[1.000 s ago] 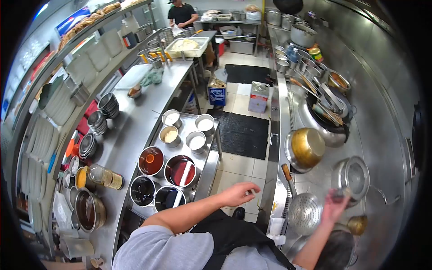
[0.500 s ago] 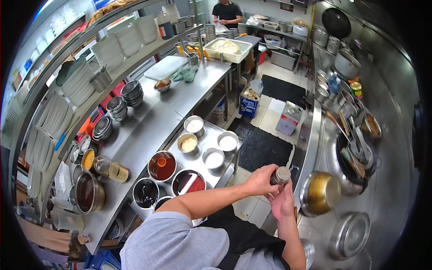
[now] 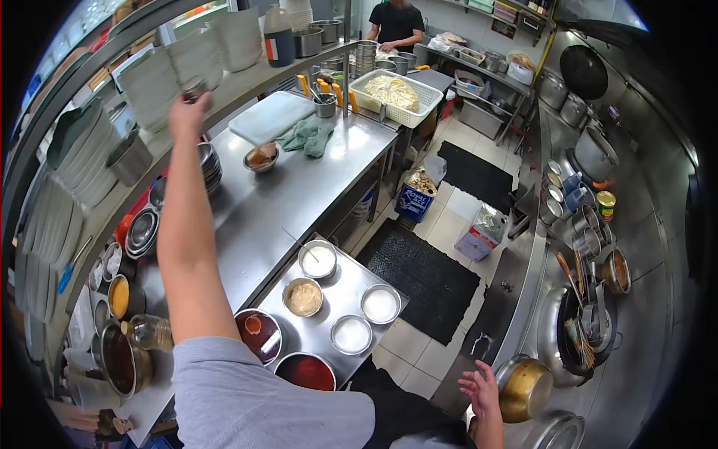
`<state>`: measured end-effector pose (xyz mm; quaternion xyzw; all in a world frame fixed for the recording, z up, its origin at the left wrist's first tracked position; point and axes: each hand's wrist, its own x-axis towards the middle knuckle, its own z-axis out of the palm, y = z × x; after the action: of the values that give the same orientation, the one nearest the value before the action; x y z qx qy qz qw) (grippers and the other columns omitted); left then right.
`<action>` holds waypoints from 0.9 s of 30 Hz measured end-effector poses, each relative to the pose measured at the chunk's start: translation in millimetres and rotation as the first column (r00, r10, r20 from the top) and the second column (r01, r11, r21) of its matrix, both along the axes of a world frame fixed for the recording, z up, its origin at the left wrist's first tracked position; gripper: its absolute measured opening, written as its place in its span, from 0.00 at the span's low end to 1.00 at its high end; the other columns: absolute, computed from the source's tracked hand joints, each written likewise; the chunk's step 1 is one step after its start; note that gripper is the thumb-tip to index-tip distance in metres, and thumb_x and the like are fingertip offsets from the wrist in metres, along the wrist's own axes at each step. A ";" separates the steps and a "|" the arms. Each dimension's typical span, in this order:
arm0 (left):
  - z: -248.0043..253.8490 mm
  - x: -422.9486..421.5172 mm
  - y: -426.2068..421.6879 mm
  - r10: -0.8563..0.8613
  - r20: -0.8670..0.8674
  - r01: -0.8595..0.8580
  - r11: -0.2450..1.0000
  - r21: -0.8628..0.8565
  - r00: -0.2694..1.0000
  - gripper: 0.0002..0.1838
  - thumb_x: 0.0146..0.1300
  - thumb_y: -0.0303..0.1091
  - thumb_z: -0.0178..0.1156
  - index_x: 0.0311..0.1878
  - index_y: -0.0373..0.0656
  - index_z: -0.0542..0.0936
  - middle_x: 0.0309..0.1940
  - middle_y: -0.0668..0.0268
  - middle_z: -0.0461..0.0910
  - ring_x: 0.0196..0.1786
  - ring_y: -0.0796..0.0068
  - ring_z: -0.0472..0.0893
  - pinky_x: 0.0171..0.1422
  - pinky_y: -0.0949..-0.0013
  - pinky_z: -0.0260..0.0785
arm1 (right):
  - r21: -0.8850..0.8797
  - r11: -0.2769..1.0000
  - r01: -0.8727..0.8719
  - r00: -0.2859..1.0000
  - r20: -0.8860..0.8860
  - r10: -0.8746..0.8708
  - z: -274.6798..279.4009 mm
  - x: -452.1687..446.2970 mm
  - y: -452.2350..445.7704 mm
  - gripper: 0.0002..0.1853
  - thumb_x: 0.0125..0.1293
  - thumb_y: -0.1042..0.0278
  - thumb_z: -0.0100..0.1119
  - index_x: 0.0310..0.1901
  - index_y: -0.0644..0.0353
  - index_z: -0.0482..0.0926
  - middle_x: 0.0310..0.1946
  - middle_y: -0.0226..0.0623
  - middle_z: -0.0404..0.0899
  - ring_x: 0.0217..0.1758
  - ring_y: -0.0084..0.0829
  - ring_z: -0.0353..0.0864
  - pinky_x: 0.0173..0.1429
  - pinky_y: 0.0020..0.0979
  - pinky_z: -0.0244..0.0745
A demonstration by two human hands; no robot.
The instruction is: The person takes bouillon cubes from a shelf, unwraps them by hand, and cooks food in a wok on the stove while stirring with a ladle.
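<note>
My left hand [image 3: 188,116] is stretched out to the upper shelf [image 3: 247,82], its fingers closed round a small shaker jar [image 3: 194,90]. The jar is upright in front of the stacked white plates [image 3: 196,54]. My right hand [image 3: 480,388] is low on the right with its fingers apart and nothing in them, beside an upturned brass-coloured bowl [image 3: 526,389]. Between my arms lies a metal tray [image 3: 336,280] with pots of white and pale powder and of red sauce.
A steel counter [image 3: 299,194] holds a cutting board [image 3: 271,117], a green cloth [image 3: 307,137] and stacked bowls. A wok [image 3: 572,329] with utensils sits right. Tins [image 3: 416,196] stand on the floor. A co-worker [image 3: 396,28] stands at the back.
Both hands were together on the jar. My left hand has carried it up and left to the shelf. My right hand has let go and moved down. The view has shifted.
</note>
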<state>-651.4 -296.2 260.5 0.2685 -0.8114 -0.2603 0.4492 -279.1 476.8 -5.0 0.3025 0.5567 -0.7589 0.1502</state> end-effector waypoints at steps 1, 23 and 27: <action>-0.9 -4.5 -18.8 0.090 0.074 -0.089 0.996 -0.018 0.993 0.35 0.49 0.59 0.72 0.50 0.37 0.82 0.48 0.51 0.84 0.52 0.54 0.83 0.57 0.57 0.73 | 0.039 0.999 -0.028 1.000 0.010 0.028 -0.7 -5.6 -0.3 0.22 0.73 0.66 0.54 0.66 0.49 0.64 0.44 0.39 0.80 0.41 0.35 0.84 0.41 0.35 0.80; -112.1 -66.0 107.1 -0.254 -0.219 0.184 0.937 -0.296 0.942 0.30 0.61 0.41 0.68 0.62 0.32 0.74 0.58 0.48 0.75 0.57 0.53 0.76 0.66 0.58 0.66 | 0.219 0.970 0.104 0.993 0.034 -0.114 12.9 103.0 43.0 0.24 0.72 0.67 0.56 0.68 0.53 0.65 0.47 0.38 0.80 0.45 0.28 0.83 0.46 0.28 0.77; -164.5 -28.6 290.6 -0.695 -0.177 0.678 0.718 -0.156 0.696 0.21 0.64 0.32 0.64 0.59 0.36 0.77 0.61 0.53 0.72 0.60 0.57 0.74 0.67 0.59 0.65 | 0.192 0.962 0.194 0.980 -0.003 -0.197 9.4 162.1 47.5 0.23 0.72 0.67 0.57 0.67 0.54 0.66 0.47 0.39 0.80 0.45 0.31 0.83 0.46 0.31 0.78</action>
<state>-680.0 -5.6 96.0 -0.1025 -0.8066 -0.4055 0.4177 -116.9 524.3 4.5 0.3750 0.5934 -0.7105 0.0493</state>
